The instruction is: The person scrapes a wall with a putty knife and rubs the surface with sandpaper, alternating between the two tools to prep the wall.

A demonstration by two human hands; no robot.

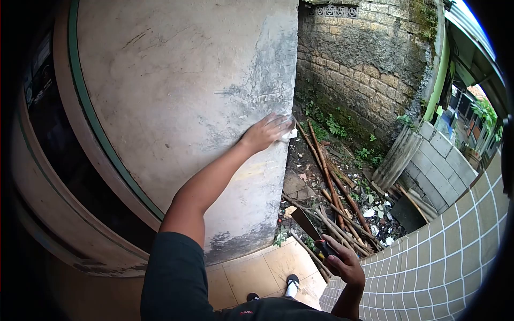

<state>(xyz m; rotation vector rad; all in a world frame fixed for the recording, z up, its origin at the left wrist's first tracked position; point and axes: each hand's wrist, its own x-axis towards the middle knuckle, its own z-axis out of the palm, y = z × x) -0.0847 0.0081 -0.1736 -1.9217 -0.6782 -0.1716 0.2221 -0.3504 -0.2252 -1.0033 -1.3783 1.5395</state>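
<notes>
My left hand (269, 131) lies against the stained, pale wall (187, 91), its fingers at the wall's right-hand edge. Under those fingers sticks out a small white piece (290, 135), like folded paper or cloth, pressed to the wall. Lower right, my right hand (345, 262) is wrapped round the dark handle of a putty knife (306, 223). Its flat blade points up and left, away from the wall's surface. Grey, rubbed patches mark the plaster around my left hand.
Beyond the wall edge, bamboo poles (326, 176) and sticks lie among rubble. A mossy block wall (353, 69) stands behind. A tiled half-wall (433, 273) runs close on my right. My feet are on floor tiles (246, 275). A dark opening (69, 155) is at left.
</notes>
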